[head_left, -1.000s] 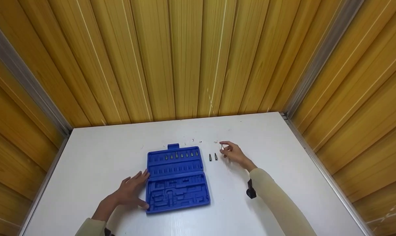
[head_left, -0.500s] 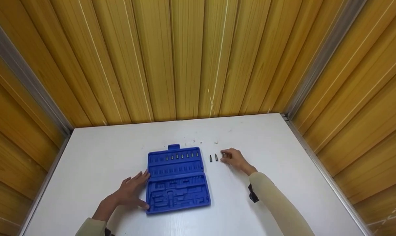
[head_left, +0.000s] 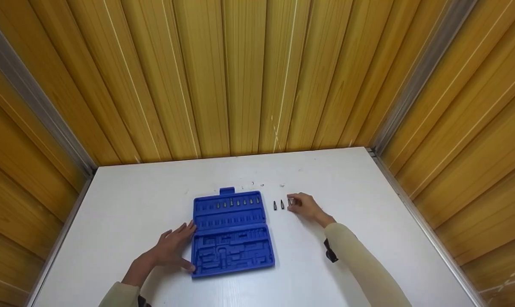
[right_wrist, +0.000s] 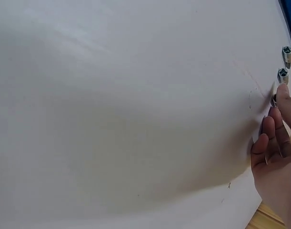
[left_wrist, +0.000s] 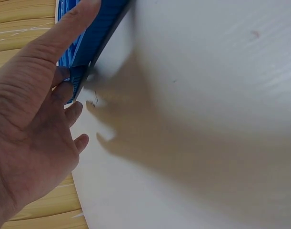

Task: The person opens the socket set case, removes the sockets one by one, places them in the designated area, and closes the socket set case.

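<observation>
An opened blue plastic tool case (head_left: 234, 232) lies flat, its far half holding a row of small metal bits (head_left: 237, 202). My left hand (head_left: 172, 247) rests along the case's left side, fingers spread and relaxed, thumb at the near left corner. In the left wrist view, that thumb (left_wrist: 71, 26) overlaps the blue edge. To the right of the case, my right hand (head_left: 306, 207) pinches a small metal screwdriver bit (head_left: 289, 201) between thumb and fingers, low at the table. Two similar loose bits (head_left: 278, 205) stand just left of it. Fingers mostly hide the held bit in the right wrist view.
Everything sits on a white table (head_left: 133, 192) with small dark marks beyond the case. Yellow wood-patterned panels (head_left: 240, 85) with grey metal corner posts (head_left: 419, 72) enclose the table's back and sides. The case's latch tab (head_left: 227, 190) sticks out at its far edge.
My right hand has lowered the bit toward the table and brought it beside the two loose bits, then stayed nearly still. My left hand holds its place at the case.
</observation>
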`<state>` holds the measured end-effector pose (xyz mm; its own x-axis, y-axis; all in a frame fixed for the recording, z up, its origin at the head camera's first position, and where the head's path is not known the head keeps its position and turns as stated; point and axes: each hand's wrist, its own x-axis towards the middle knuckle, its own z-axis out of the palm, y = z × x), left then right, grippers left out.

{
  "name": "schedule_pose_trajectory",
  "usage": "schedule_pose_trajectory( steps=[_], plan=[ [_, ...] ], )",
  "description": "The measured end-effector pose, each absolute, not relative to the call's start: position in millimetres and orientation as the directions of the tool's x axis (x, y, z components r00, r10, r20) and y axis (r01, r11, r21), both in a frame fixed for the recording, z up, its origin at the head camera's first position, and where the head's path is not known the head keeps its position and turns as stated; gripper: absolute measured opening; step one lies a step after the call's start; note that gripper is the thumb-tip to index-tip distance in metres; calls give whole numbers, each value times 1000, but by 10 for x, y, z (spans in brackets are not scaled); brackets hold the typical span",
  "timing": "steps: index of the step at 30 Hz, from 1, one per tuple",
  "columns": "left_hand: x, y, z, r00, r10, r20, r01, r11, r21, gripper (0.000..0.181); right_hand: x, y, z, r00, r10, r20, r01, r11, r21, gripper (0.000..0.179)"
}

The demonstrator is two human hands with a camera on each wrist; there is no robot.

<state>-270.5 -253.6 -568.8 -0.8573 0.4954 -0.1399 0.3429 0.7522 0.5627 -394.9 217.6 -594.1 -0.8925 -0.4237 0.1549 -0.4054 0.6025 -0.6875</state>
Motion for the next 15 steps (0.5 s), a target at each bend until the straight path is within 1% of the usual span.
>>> schedule_pose_trajectory(
  steps=[3,9,15],
  plan=[
    [-2710,-2537,-5689,-858,491,-150,334,756,563,128,-3965,2190,-5903,-894,-426,142,-397,600,-695,43],
    [-2706,-2524,-5676,-862,480,-163,319,763,562,128,-4020,2176,-5784,-894,-418,165,-405,591,-697,35],
    [-2694,-2518,-5676,-862,481,-160,320,761,564,127,-4089,1934,-5599,-874,-449,188,-434,545,-717,35]
  ],
)
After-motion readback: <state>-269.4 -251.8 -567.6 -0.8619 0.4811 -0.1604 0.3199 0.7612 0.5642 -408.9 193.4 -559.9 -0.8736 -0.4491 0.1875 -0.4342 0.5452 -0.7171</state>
